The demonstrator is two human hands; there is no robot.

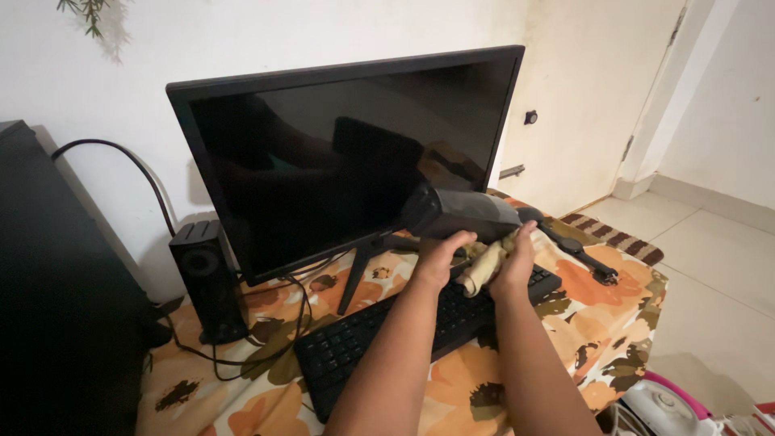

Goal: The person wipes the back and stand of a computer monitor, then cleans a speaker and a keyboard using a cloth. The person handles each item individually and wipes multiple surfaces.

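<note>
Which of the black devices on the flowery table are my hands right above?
The black keyboard: both hands, left and right, are over its far end. The speaker stands off left; the monitor stands behind.

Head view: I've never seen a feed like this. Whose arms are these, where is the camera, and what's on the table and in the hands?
There is no machine here: a person wears one camera on the head, looking down along their own bare arms. The left hand and right hand are raised over a black keyboard. Both grip a rolled, pale cloth, fingers closed around it, just in front of a dark monitor with its screen off. A grey speaker lies right behind the hands. The table has a flowered orange cover. A black upright speaker stands to the monitor's left, with cables trailing under the screen.
</note>
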